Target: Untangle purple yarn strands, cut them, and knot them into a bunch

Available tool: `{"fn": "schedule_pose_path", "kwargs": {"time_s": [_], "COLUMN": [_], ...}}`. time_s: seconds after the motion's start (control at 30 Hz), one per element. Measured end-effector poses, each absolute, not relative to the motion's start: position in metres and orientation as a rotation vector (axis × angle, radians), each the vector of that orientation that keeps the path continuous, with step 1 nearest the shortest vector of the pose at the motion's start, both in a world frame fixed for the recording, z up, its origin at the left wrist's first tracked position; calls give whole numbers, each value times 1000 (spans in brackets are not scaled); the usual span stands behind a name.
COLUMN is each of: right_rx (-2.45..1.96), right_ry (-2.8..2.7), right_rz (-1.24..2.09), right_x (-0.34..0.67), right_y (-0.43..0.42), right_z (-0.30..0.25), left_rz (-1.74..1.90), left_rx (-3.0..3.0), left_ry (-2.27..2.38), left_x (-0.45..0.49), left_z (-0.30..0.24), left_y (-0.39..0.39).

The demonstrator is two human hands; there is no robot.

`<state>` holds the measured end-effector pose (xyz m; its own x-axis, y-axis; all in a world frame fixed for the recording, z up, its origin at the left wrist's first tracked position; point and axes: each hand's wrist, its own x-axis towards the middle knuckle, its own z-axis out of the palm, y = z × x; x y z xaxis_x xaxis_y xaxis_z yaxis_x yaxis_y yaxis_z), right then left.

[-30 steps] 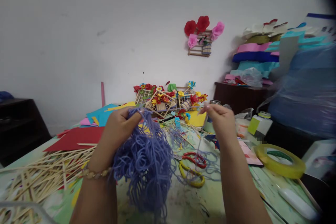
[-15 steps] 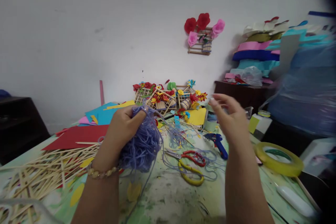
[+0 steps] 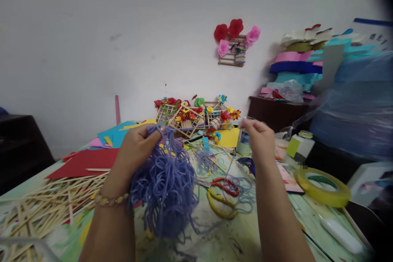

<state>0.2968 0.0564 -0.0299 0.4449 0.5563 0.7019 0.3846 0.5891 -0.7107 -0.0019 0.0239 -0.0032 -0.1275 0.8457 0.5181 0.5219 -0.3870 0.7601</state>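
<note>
A tangled bundle of purple-blue yarn (image 3: 167, 184) hangs from my left hand (image 3: 139, 143), whose fingers and thumb are closed on its top. From there a thin strand stretches nearly level to my right hand (image 3: 259, 133), raised at the right with thumb and fingertips pinched together on it. Below the hands lie scissors with red handles (image 3: 225, 186) and a yellow-handled tool (image 3: 221, 204), both beside loose yarn (image 3: 245, 190). A blue glue gun (image 3: 247, 163) is partly hidden behind my right forearm.
Wooden sticks (image 3: 55, 200) and red paper (image 3: 82, 161) cover the left of the table. Small stick frames with paper flowers (image 3: 190, 118) stand against the wall. At right are a yellow tape roll (image 3: 334, 194), a phone-like pink slab (image 3: 288, 178) and a white elongated object (image 3: 340, 235).
The yarn bundle hangs lower and looser from my left hand. My right hand has gone from spread fingers to a pinch, and a strand now runs taut between both hands.
</note>
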Motion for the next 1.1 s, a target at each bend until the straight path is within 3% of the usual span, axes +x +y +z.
{"fn": "schedule_pose_path", "kwargs": {"time_s": [0.2,0.4,0.57,0.67,1.1], "right_rx": [-1196,-1231,-897,-885,-1325], "right_ry": [-629,-1129,-1780,-1919,-1204], "right_rz": [-12,-300,288,293,34], "right_x": [363,311,225,207,315], "right_y": [66,47,21,18,30], "right_z": [-40,-25,-24,-29,-18], "left_rz": [1771,1566,1363,1335,1705], "left_rx": [1529,1866,2130,2125,1588], "left_ry": [1589,1567,1430,1408,1597], "left_x": [-18,2,23,24,-11], "left_z": [0,-1,-3,-6,6], "left_y": [20,16,16,17,5]}}
